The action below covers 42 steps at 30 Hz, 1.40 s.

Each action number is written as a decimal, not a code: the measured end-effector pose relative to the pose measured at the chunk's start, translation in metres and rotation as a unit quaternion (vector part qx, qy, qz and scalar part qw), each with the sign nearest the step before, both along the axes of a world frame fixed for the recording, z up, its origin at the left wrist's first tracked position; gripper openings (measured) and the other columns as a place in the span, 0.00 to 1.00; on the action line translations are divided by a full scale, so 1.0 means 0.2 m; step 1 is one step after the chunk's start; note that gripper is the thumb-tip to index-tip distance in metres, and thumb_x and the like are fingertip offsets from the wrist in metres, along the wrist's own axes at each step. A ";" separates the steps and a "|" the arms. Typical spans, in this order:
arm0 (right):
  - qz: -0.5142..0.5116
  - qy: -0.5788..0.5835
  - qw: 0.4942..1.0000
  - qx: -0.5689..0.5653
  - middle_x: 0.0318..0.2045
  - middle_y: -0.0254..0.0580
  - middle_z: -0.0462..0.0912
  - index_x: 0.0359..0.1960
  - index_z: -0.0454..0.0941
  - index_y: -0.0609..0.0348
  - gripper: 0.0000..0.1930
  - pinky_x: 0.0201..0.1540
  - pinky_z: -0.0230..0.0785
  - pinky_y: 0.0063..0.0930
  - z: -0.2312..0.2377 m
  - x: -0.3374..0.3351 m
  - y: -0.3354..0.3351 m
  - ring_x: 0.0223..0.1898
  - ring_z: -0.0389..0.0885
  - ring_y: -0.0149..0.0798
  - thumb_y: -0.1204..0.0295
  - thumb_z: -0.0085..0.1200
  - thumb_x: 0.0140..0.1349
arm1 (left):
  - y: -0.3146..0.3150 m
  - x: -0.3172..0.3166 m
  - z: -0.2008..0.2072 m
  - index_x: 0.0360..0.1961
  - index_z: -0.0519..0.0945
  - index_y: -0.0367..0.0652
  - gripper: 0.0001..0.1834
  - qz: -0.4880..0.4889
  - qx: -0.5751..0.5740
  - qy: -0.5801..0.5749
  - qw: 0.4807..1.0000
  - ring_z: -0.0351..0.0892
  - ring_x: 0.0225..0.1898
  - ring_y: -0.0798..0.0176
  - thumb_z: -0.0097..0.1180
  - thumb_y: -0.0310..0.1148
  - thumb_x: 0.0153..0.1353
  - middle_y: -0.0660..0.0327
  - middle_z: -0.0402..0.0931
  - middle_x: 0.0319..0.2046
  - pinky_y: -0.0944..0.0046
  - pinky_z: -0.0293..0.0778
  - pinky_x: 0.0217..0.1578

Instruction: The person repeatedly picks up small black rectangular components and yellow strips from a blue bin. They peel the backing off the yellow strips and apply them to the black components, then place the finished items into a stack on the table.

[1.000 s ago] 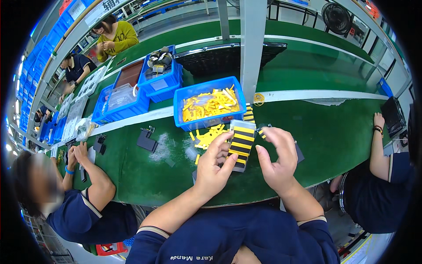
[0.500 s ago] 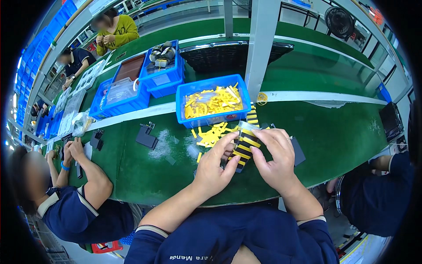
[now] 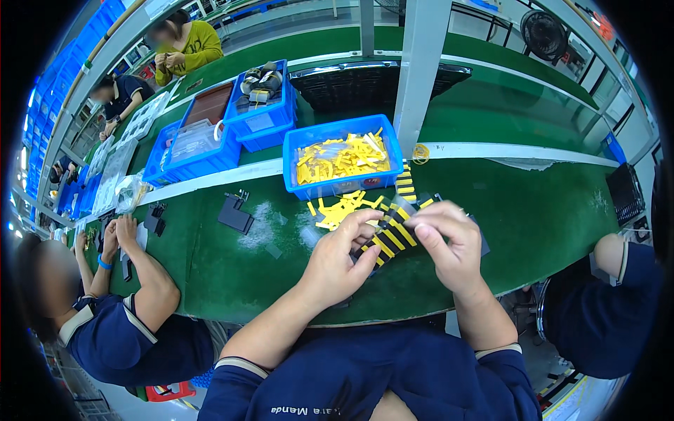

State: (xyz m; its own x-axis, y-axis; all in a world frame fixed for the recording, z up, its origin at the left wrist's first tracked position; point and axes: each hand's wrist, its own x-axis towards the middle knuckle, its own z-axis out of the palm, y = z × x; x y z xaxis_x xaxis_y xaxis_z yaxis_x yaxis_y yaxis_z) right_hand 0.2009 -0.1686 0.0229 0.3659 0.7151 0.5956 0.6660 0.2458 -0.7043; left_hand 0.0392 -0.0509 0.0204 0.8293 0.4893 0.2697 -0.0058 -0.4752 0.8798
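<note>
My left hand is closed around one end of a black strip with yellow cross bands, which lies tilted across its fingers above the table. At the strip's far right end my right hand is pinched, thumb against fingers; what sits between the fingertips is hidden. A translucent, film-like patch shows at the strip's upper edge. Beyond my hands lies a pile of small yellow strips. A second banded black-and-yellow strip rests behind, beside the bin.
A blue bin holding yellow pieces stands behind the pile, next to a white post. Left of it are more blue bins, a dark grey part and clear scraps. A co-worker sits close on my left, another person on my right.
The banded strip has turned from nearly upright to a slant rising rightward. My right hand has come off its face to its right end, fingers now curled in a pinch.
</note>
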 end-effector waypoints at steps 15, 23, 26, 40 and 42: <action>0.174 0.112 0.956 -0.207 0.27 0.36 0.78 0.34 0.78 0.63 0.11 0.32 0.68 0.22 -0.01 0.00 -0.01 0.28 0.77 0.29 0.74 0.64 0.49 | 0.07 0.00 0.14 0.61 0.62 0.47 0.36 -0.041 0.007 0.013 0.999 0.80 0.31 0.64 0.59 0.23 0.49 0.59 0.79 0.27 0.67 0.74 0.36; 0.127 0.481 0.867 -0.018 0.28 0.30 0.79 0.33 0.76 0.63 0.05 0.28 0.65 0.13 -0.14 -0.07 0.05 0.28 0.74 0.19 0.77 0.59 0.57 | 0.02 0.05 -0.06 0.56 0.65 0.34 0.26 -0.049 -0.279 -0.097 0.954 0.74 0.42 0.68 0.59 0.26 0.58 0.57 0.74 0.42 0.68 0.72 0.44; 0.132 0.454 0.880 -0.050 0.28 0.31 0.79 0.36 0.76 0.64 0.08 0.31 0.68 0.15 -0.09 -0.10 0.05 0.28 0.75 0.21 0.76 0.60 0.57 | 0.00 0.07 -0.09 0.50 0.70 0.32 0.17 -0.037 -0.286 -0.115 0.951 0.75 0.42 0.70 0.54 0.23 0.60 0.59 0.76 0.40 0.69 0.73 0.44; -0.106 -0.230 0.966 0.046 0.36 0.46 0.78 0.43 0.76 0.64 0.21 0.41 0.68 0.37 0.04 -0.06 0.07 0.37 0.76 0.47 0.82 0.60 0.42 | 0.00 0.08 -0.05 0.49 0.70 0.31 0.15 0.010 -0.067 -0.030 0.997 0.78 0.39 0.69 0.51 0.21 0.60 0.56 0.78 0.39 0.69 0.75 0.40; -0.106 -0.255 0.959 0.067 0.35 0.45 0.77 0.43 0.76 0.64 0.21 0.40 0.68 0.37 0.01 -0.05 0.08 0.36 0.76 0.47 0.82 0.61 0.42 | 0.00 0.09 -0.05 0.50 0.69 0.32 0.17 0.006 -0.098 -0.038 0.994 0.78 0.39 0.70 0.52 0.22 0.60 0.56 0.79 0.39 0.70 0.75 0.40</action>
